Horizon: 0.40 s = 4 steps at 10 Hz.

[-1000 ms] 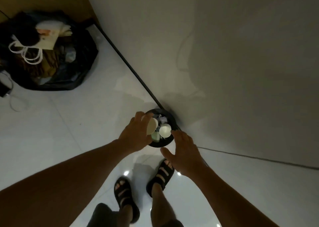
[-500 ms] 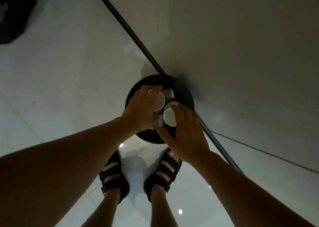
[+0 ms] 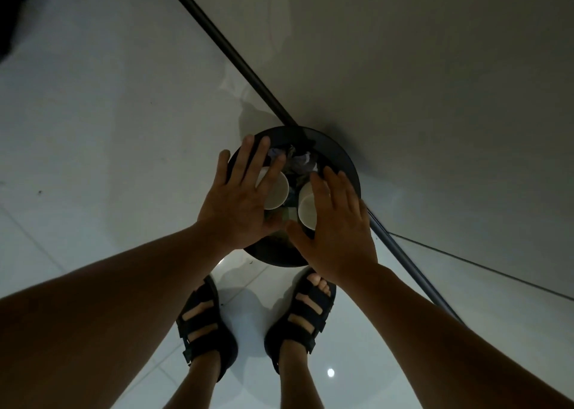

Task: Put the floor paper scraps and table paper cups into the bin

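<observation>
A glossy white tiled floor [image 3: 93,128] was seen meeting a pale wall [image 3: 435,82] along a dark skirting strip [image 3: 223,40] that ran diagonally. A left sandal [image 3: 205,324] and a right sandal [image 3: 302,318], both black and strapped, were planted side by side on the tiles. A small round light reflection [image 3: 330,372] was shown near the right ankle, and a dark shape [image 3: 12,10] was cut off at the upper left corner.

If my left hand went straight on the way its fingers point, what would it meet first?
Likely the far rim of the bin, if the left hand is low enough; otherwise the dark skirting at the wall. Depth is unclear.
</observation>
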Available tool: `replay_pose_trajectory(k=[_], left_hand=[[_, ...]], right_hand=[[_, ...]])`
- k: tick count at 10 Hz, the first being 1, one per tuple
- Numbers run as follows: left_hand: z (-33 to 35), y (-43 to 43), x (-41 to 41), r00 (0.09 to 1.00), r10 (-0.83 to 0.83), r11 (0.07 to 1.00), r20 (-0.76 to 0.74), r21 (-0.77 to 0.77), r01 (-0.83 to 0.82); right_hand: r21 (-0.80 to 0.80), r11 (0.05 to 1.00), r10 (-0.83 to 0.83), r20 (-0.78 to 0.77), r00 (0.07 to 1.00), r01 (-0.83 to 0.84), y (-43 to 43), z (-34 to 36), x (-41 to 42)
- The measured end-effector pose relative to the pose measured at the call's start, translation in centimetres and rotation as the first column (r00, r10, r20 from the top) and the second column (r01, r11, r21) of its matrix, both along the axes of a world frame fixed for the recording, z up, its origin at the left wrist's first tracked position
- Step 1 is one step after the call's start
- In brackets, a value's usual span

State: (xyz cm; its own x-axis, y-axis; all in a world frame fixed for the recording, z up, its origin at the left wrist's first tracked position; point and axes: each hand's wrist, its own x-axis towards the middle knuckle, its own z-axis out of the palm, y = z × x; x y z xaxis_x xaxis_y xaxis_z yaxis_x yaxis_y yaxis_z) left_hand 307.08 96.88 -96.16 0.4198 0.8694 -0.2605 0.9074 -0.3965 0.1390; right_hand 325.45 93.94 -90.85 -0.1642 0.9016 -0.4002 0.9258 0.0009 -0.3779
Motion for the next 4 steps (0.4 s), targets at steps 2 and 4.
replay_pose_trajectory(k=[2, 4], left_hand=[[1.1, 0.1, -0.2, 1.0, 0.004, 0.997, 0.013, -0.073, -0.003], [10.0, -0.2, -1.5, 0.999, 0.046, 0.988, -0.006, -0.146, -0.047]], right_hand=[[-0.013, 1.0, 0.014, 0.043, 0.999, -0.013, -0.4, 0.4, -0.1], [-0.047, 0.999, 0.006, 0.08, 0.997, -0.002, -0.8, 7.1, -0.7]])
